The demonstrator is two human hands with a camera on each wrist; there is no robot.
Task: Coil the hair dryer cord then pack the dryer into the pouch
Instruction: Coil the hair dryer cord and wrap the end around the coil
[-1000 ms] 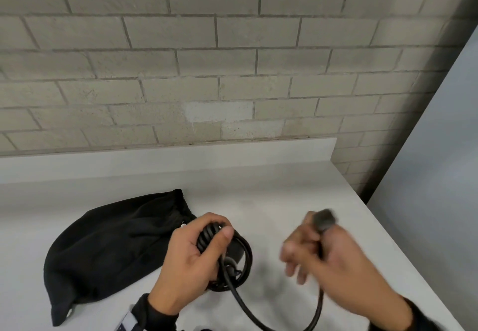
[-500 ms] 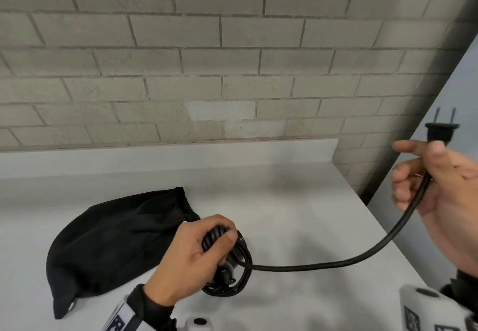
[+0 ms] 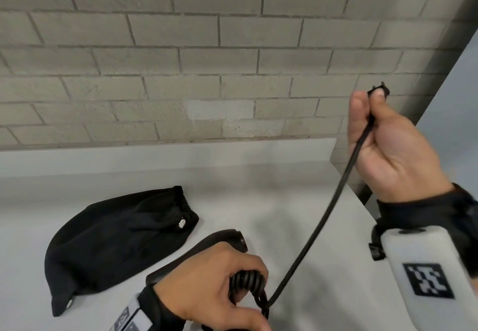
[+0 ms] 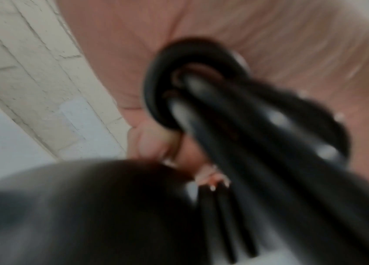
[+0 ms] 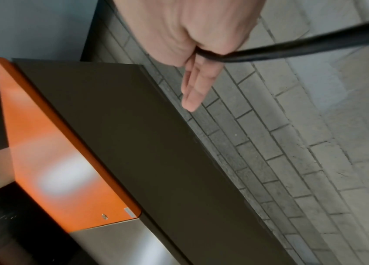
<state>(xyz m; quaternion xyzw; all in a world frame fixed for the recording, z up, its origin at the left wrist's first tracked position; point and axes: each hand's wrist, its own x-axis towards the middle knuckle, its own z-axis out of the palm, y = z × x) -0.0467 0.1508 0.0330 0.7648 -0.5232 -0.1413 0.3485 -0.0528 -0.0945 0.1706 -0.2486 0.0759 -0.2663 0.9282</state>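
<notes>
**Head view: cord coiling nearly done, last length of cord left**

Head view shows the left hand (image 3: 207,286) low near the front edge of the tabletop (image 3: 258,196), fingers curled round the coiled loops (image 3: 245,281) of the hair dryer cord (image 3: 320,222), pinning them against the dryer. Hair dryer (image 3: 222,240) is black, mostly hidden under that hand; only part of its body and one end show. Left wrist view is blurred but confirms several cord loops bunched in the grip.

Right hand (image 3: 388,147) is raised well above the tabletop, on the right, pinching the cord just below the plug (image 3: 379,90); prongs point up. Right wrist view shows the cord crossing the palm, with at least two fingers hanging straight. Free cord runs in a loose arc from the coil up to the plug.

Black drawstring pouch (image 3: 116,237) lies flat on the tabletop, left of the dryer, mouth gathered and turned toward it, just beside the dryer's end; touching or not, can't tell.

Step, as judged: coiling, last wrap. Next move likely calls for bringing the plug end down round the bundle and tucking it so the loops don't spring loose. Pouch mouth needs opening before the dryer can go in.
</notes>
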